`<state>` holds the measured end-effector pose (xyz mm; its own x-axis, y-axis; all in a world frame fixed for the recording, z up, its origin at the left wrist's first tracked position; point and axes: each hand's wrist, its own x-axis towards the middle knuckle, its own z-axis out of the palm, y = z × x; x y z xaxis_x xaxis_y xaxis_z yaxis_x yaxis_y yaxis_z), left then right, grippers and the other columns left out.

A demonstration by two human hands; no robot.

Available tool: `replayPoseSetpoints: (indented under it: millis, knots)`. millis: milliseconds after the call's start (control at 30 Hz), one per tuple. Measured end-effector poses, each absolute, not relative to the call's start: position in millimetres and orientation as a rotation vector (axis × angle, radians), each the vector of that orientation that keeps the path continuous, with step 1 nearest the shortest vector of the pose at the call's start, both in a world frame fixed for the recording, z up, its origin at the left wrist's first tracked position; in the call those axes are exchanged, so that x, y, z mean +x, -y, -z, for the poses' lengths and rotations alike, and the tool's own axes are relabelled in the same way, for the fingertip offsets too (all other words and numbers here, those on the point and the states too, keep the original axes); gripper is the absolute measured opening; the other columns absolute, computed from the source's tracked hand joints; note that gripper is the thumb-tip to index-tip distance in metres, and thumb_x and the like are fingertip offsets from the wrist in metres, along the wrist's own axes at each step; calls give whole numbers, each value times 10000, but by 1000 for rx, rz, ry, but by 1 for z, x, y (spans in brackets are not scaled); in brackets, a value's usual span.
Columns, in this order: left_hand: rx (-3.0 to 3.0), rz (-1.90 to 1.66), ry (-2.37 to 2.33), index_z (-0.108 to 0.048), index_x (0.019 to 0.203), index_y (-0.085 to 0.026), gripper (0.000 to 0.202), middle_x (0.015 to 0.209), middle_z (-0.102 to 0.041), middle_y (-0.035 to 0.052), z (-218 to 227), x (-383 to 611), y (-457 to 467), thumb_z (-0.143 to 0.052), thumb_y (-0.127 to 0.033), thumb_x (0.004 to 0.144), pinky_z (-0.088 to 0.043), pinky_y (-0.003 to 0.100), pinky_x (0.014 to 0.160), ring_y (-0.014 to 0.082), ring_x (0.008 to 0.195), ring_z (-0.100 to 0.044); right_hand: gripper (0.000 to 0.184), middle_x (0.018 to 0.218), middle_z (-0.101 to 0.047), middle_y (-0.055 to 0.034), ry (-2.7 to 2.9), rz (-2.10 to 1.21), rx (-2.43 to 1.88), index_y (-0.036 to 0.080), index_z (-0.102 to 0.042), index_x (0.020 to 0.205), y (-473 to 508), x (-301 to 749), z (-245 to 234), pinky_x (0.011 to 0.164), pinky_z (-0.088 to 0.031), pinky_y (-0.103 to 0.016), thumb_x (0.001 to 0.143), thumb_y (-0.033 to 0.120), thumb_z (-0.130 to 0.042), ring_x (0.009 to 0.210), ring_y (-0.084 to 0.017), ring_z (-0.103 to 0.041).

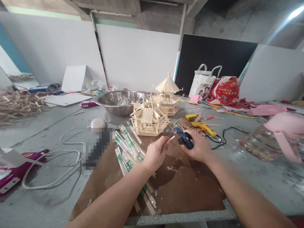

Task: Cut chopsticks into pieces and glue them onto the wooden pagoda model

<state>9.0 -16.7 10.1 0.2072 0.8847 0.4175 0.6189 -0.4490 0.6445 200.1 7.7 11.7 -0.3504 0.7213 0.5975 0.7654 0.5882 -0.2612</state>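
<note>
My left hand is closed around a short wooden chopstick, which points to the right. The stick's far end meets the head of a dark blue hand cutter. My right hand grips that cutter by its handles; how far its jaws stand apart is too small to tell. Under both hands lies a brown sheet. Several chopsticks in clear and green wrappers are spread beside and beneath my left forearm. Just beyond the hands stands a small stick-built model, partly covering a taller roofed one.
A steel basin sits behind left. To the right are a yellow glue gun with a black cord and a pink-lidded jug. Purple power strips, a white cable and a wood-scrap heap lie left. Bags stand behind.
</note>
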Motion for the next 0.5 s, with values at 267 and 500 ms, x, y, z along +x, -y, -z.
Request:
replayPoseSetpoints:
  millis: [267,500]
  knots:
    - [2200,-1103,-1375,-548,866,-196,259,621,-544,0,-10,8,17,-316,-305,823,-391,207,577,111,579,-510,434,988,-584,-93,2174,24,-1150,195,-465,1035,-6,194,-6,803,-408,-366,617,269,-555,932,-237,-534]
    - [2244,-1024,-1391,-556,904,-184,279,655,-569,20,-6,6,14,-309,-286,822,-404,221,590,128,613,-540,400,963,-592,-88,2187,-1,-1178,187,-485,1013,-1,190,-8,764,-415,-344,635,301,-549,903,-230,-540]
